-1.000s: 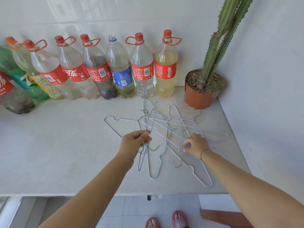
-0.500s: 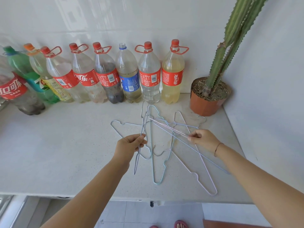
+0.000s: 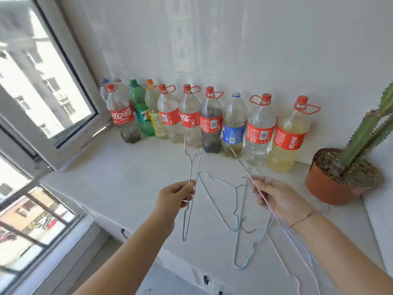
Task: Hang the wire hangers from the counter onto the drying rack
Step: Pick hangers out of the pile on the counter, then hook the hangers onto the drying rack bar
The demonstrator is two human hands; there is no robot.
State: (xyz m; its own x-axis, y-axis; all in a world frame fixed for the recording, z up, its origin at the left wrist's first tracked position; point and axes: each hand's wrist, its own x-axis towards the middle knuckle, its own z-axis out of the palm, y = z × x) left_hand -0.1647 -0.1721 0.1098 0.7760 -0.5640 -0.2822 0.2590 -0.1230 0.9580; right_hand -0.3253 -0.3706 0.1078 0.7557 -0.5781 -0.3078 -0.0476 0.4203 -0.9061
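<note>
- Pale stone counter (image 3: 127, 188) runs below a white wall (image 3: 234, 50), with an open window (image 3: 53, 92) on the left.
- Plastic drink bottles (image 3: 210, 124) line the far edge: nine in the front row, and one or two more half hidden at the left end.
- One green cactus in a terracotta pot (image 3: 331, 192) stands at the far right.
- My left hand (image 3: 174, 199) is curled round one grey wire hanger (image 3: 192, 167), held up off the counter.
- My right hand (image 3: 282, 199) pinches a pink wire hanger (image 3: 258, 191), also raised; I cannot tell if a second wire is with it.
- Two more lie on the counter between my hands: one white wire hanger (image 3: 213, 200) and one pale blue wire hanger (image 3: 235, 252).
</note>
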